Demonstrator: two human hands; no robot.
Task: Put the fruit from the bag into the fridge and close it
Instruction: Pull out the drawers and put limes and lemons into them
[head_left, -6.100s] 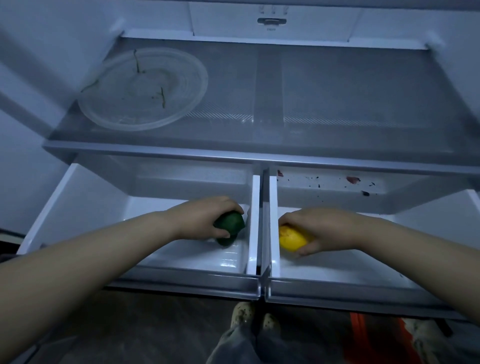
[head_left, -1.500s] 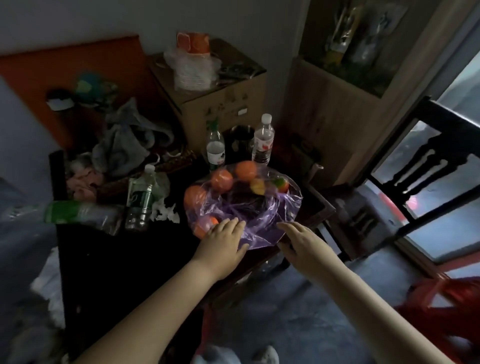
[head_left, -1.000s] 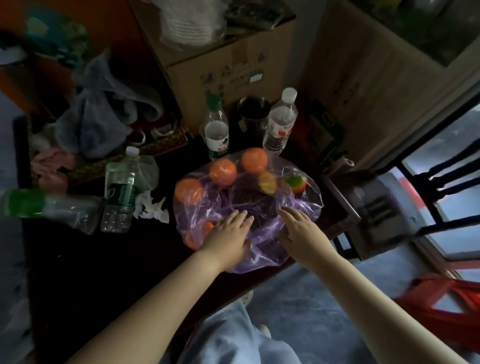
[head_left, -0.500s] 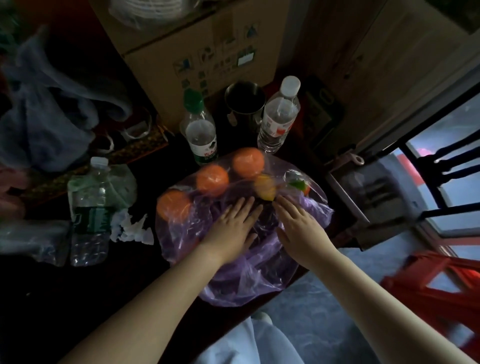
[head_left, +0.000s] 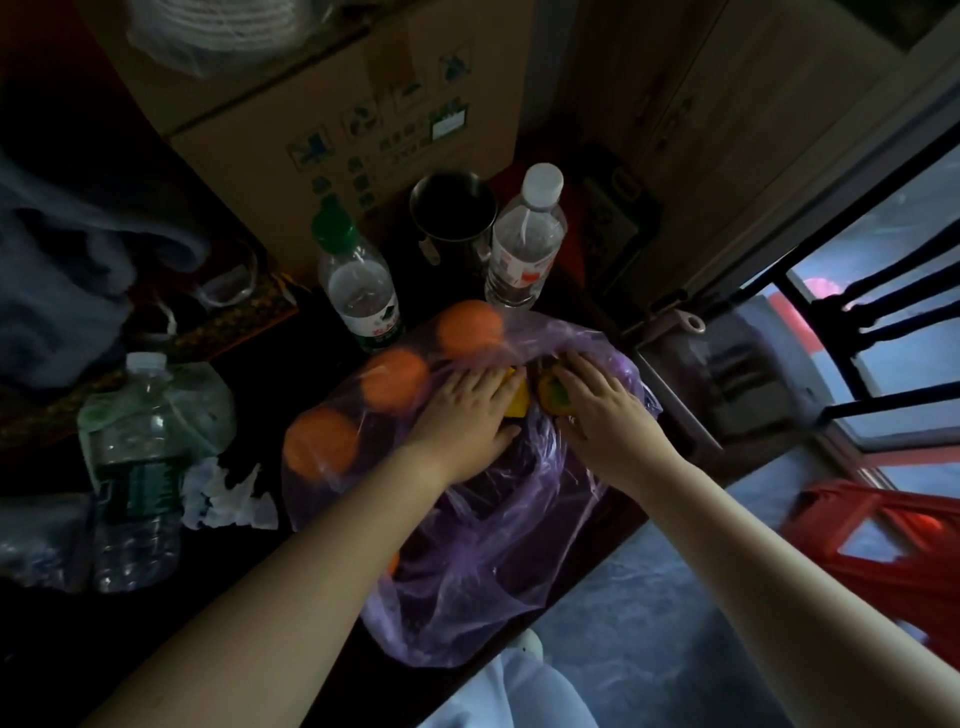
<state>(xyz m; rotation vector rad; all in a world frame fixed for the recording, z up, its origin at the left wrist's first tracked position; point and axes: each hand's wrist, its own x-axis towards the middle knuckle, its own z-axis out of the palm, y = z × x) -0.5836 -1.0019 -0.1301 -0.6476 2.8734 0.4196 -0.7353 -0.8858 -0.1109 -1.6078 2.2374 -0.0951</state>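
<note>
Both hands were inside the purple bag (head_left: 498, 525) at frame centre on the counter (head_left: 156, 639); left hand (head_left: 467, 410) cupped the yellow fruit (head_left: 518, 402), right hand (head_left: 597, 410) the orange-green fruit (head_left: 550, 397); whether either had closed, I couldn't tell; best to wrap fingers fully, then lift clear of the film.

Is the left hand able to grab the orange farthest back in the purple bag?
Probably not straight away. The left hand lies on the yellow fruit, and the farthest orange sits under the purple bag film, so it must reach inside the opening first.
</note>
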